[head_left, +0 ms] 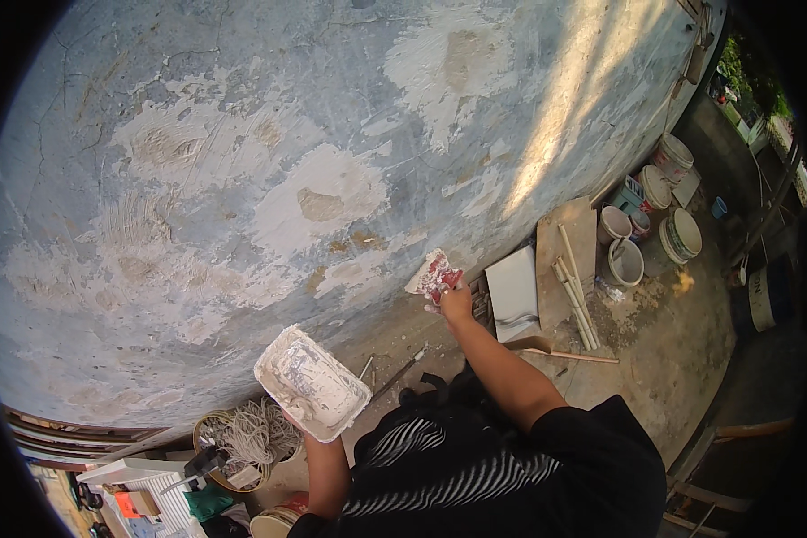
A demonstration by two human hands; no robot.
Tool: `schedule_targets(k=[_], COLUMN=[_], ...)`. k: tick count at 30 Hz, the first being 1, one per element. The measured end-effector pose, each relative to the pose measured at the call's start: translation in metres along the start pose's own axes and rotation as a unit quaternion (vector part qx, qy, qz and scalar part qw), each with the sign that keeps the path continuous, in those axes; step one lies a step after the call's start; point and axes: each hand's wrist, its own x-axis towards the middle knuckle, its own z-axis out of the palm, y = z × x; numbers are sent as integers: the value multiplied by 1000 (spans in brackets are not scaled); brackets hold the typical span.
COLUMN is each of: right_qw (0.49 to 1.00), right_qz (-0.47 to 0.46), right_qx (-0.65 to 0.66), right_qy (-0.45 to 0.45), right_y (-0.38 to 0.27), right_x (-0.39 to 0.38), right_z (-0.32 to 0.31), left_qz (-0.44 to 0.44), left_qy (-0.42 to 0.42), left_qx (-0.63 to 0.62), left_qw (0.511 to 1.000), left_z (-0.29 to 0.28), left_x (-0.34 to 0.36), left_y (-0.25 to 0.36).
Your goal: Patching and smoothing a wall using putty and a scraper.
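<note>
My right hand [454, 300] is closed on a red-handled putty knife [428, 273], its wide blade smeared with pale filler, held close to the blue-grey wall [206, 72] with its white patches. Lower left, my left hand [298, 425] grips a rectangular white tray [318, 377] coated with filler; most of that hand is hidden under it. The tray is held apart from the knife, near the foot of the wall.
At the right, several buckets [626, 263], a board [560, 233], a white panel [511, 291] and pale rods [576, 296] lie along the wall. A basket of tangled rope [253, 435] and a cluttered white rack [157, 493] are at the lower left. Dark chairs [735, 430] stand at right.
</note>
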Motion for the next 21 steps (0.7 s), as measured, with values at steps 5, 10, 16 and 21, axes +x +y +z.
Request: schedule_targets(k=[5,10,16,21], right_qw=[996,979,911,864], right_qz=[-44,-88,-179,-221], right_qx=[-40,-170,-370,-447], right_qy=[72,76,43,62], right_y=[30,11,13,29], right_x=[29,10,12,22], right_z=[-23,1,13,9], left_qz=[-10,-8,-22,1], left_qy=[-32,-36,1,11], left_qx=[3,13,-19,14], left_qw=[999,999,1000,1000], left_z=[5,4,11,11], left_x=[6,8,9,6], left_y=[-4,-1,0,3])
